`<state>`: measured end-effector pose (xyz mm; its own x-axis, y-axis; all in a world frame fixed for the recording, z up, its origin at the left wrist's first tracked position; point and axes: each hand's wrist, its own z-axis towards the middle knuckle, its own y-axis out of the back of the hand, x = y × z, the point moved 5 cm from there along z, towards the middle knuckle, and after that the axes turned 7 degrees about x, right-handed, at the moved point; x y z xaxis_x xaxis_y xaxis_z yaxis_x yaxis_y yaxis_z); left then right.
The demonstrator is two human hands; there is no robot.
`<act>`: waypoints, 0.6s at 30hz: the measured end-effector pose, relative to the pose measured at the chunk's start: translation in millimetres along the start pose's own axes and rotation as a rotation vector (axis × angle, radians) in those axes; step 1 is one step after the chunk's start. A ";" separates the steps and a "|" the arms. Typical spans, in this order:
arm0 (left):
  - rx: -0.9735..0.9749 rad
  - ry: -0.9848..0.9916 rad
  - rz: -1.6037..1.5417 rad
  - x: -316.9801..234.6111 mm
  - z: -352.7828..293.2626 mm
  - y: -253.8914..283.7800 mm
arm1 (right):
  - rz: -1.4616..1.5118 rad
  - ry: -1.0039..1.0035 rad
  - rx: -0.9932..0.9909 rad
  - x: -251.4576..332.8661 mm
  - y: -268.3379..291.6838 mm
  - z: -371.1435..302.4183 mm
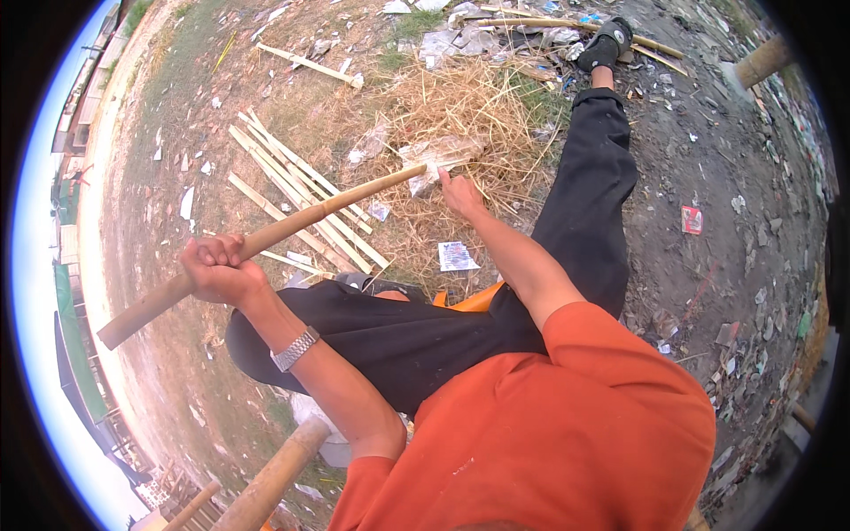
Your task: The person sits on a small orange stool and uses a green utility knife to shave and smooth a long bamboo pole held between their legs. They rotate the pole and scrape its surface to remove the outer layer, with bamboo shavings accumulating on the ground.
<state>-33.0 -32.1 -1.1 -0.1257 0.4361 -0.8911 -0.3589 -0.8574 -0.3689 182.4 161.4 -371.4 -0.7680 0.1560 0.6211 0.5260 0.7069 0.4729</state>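
Observation:
My left hand (217, 265) is wrapped round a long bamboo pole (301, 221), near its thicker end. The pole slants up to the right across my view, above my bent left knee. Close to its thin far end is my right hand (462, 196), fingers curled and one digit stretched toward the tip. Whether it touches the pole or grips something small, I cannot make out. Below the pole several split bamboo strips (297, 190) lie bunched on the ground. A heap of dry straw (460, 106) lies beyond my right hand, with clear plastic (443, 152) on it.
My right leg (584, 195) stretches out to the far right, over dark, littered soil. A printed paper scrap (457, 257) and something orange (478, 299) lie near my legs. Thick bamboo poles (274, 473) stand at lower left; another post (763, 62) rises at upper right.

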 end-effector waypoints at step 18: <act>0.141 0.034 -0.025 2.0 2.0 7.0 | 0.057 0.029 0.152 14.0 -0.4 14.8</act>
<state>-37.7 -36.6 -4.9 -0.0848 0.4453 -0.8914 -0.4885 -0.7983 -0.3523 166.0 173.5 -372.1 -0.7268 0.1801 0.6628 0.5051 0.7940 0.3382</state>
